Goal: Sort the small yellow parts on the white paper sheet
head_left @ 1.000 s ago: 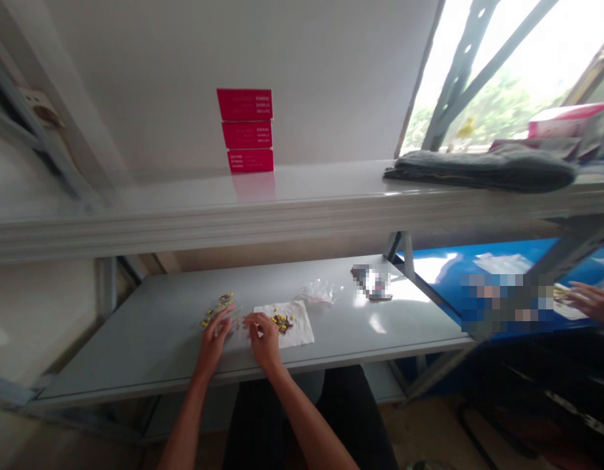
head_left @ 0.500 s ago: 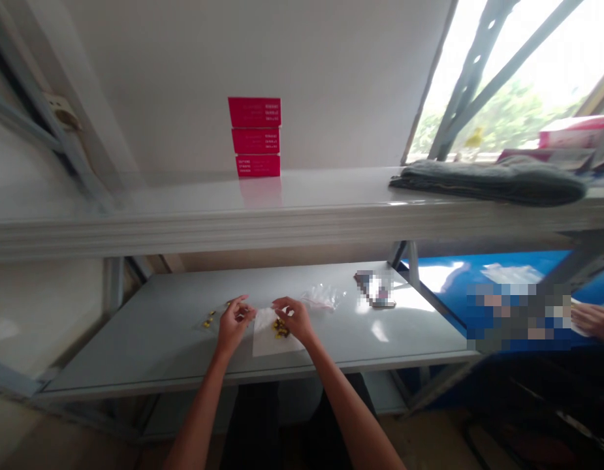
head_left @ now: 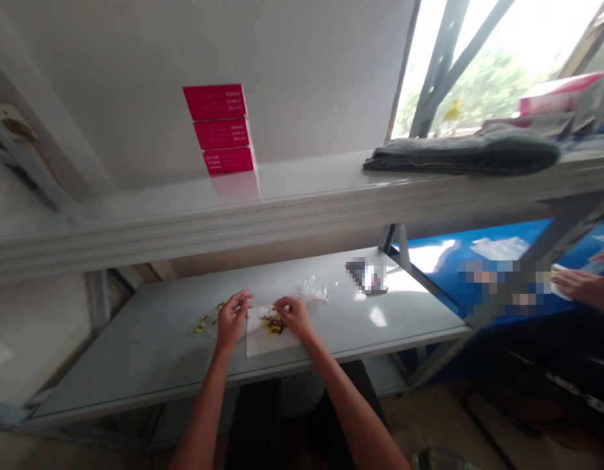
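Observation:
A white sheet (head_left: 262,346) lies near the front of the grey table, bearing a pile of small yellow and dark pieces (head_left: 273,326). My right hand (head_left: 296,318) is over the pile's right side, its thumb and fingertips bent together. Anything between them is too small to make out. At the sheet's left edge my left hand (head_left: 234,320) is raised, fingers extended and apart from the thumb, with nothing visible in it. Left of that hand, more yellow and dark pieces (head_left: 200,324) lie on or in clear plastic, partly hidden by the hand.
A crumpled clear plastic bag (head_left: 312,290) lies behind my right hand, and a blurred-out item (head_left: 367,275) farther right. Overhead, a shelf (head_left: 306,189) carries red boxes (head_left: 223,134) and folded grey cloth (head_left: 458,153). Another person's hand (head_left: 583,287) is at the blue table (head_left: 429,264).
The view has tilted and turned slightly right. My left hand has lifted away from the sheet's top edge, its fingers spreading. My right hand stays at the pile.

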### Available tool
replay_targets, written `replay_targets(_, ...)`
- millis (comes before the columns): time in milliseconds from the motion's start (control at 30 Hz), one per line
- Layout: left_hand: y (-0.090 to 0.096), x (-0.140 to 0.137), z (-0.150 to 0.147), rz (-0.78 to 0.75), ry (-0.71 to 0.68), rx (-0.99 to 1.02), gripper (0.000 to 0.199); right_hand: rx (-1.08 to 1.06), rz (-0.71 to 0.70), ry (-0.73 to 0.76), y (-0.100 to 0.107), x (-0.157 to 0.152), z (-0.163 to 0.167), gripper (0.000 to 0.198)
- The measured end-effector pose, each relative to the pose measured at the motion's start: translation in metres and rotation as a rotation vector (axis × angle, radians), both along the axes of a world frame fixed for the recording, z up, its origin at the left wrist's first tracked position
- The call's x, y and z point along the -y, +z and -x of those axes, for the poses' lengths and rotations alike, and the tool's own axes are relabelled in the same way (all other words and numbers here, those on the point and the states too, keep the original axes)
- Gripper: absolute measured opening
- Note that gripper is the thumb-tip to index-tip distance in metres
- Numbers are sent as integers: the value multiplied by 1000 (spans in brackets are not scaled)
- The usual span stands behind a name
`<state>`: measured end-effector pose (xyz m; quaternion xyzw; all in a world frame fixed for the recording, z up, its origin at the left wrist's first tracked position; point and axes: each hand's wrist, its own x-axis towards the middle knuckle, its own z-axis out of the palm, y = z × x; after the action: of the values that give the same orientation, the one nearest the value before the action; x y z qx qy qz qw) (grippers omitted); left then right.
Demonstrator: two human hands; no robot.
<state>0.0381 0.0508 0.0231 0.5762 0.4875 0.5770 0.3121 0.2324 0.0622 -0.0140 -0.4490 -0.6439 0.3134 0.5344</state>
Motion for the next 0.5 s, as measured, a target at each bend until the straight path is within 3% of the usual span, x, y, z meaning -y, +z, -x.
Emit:
replay_targets(267, -8, 9, -3, 14, -28, 181, 55, -65, 34, -50, -4, -4, -1, 17)
replay_targets(500, -33, 8, -6, 88, 5, 42, 45, -94, 56, -57, -4, -2, -1, 19)
